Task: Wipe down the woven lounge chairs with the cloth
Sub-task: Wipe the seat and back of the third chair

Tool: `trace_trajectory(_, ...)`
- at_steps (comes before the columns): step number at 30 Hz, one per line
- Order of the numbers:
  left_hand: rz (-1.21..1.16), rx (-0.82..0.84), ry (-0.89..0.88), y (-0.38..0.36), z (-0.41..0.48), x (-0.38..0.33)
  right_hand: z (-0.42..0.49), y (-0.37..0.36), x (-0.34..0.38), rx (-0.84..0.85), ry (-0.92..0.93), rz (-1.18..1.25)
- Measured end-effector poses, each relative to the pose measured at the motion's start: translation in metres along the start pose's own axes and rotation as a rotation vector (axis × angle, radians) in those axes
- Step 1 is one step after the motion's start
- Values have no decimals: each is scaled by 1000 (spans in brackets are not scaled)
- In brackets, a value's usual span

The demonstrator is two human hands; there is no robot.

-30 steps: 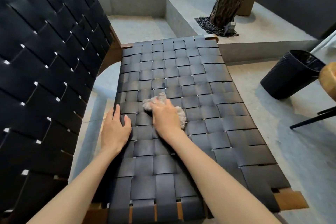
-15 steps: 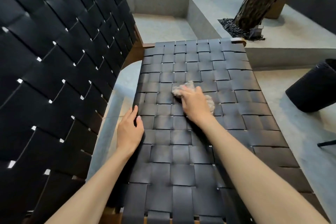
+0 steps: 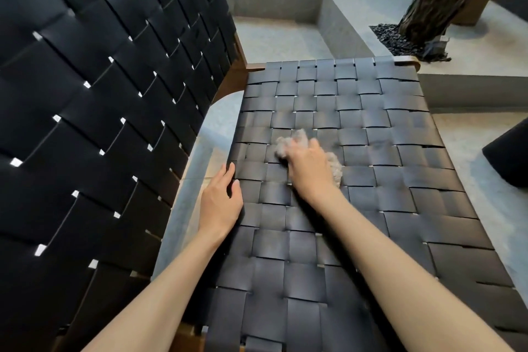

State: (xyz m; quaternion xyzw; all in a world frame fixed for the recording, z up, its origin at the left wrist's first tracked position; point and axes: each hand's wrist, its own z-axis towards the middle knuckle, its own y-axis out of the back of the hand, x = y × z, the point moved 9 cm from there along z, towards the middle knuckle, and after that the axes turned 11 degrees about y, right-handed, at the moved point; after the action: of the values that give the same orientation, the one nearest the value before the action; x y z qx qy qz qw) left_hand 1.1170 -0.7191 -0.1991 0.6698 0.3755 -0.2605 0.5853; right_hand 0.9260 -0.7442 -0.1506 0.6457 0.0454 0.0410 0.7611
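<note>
A black woven lounge chair fills the view: its seat (image 3: 371,134) stretches away from me and its tall backrest (image 3: 100,94) rises on the left. A fluffy grey cloth (image 3: 288,143) lies bunched on the middle of the seat. My right hand (image 3: 310,170) lies on top of the cloth with curled fingers gripping it, so only its left and right ends show. My left hand (image 3: 221,200) rests flat, fingers straight, on the seat's left edge.
A wooden frame (image 3: 237,77) joins backrest and seat. Grey concrete floor and a low step (image 3: 337,17) lie beyond. A tree trunk (image 3: 437,0) stands in black gravel at the far right. A dark round bin (image 3: 511,151) sits at the right edge.
My right hand has slid the cloth farther away along the seat. My left hand has shifted forward along the left edge, and my view has leaned in closer.
</note>
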Motion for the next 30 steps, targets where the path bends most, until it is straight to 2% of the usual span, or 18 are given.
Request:
trace_trajectory(3, -11, -3, 8, 1, 0, -1, -30, 6, 50, -28, 368, 128)
trace_trajectory(5, -20, 5, 14, 1, 0, -1, -33, 23, 50, -127, 540, 24)
trace_trajectory(6, -28, 10, 16, 1, 0, 0, -27, 20, 45, -121, 583, -12)
trace_trajectory(8, -43, 24, 26, 1, 0, 2, 2, 7, 28, -90, 539, 16)
trace_trajectory(11, -69, 42, 47, 1, 0, 4, 46, 1, -5, -182, 230, 47)
trace_trajectory(13, -72, 35, 62, 1, 1, 5, 59, -3, -5, -186, 133, 81)
trace_trajectory(15, -74, 27, 81, 1, 3, 7, 57, -3, 17, -208, 197, 136)
trace_trajectory(17, -81, 26, 93, 1, 4, 9, 39, -5, 48, -234, 338, 179)
trace_trajectory(21, -68, 37, 61, 2, -1, 8, -4, -13, 87, -120, 513, 247)
trace_trajectory(24, -38, 77, 64, 1, -8, 11, 0, -7, 86, -117, 639, 239)
trace_trajectory(26, -2, 96, 81, 0, -12, 16, 22, -7, 76, -147, 630, 201)
trace_trajectory(28, 19, 81, 100, 1, -15, 21, 49, -8, 62, -211, 507, 202)
trace_trajectory(30, 2, 28, 100, 7, -18, 23, 65, -13, 49, -202, 375, 226)
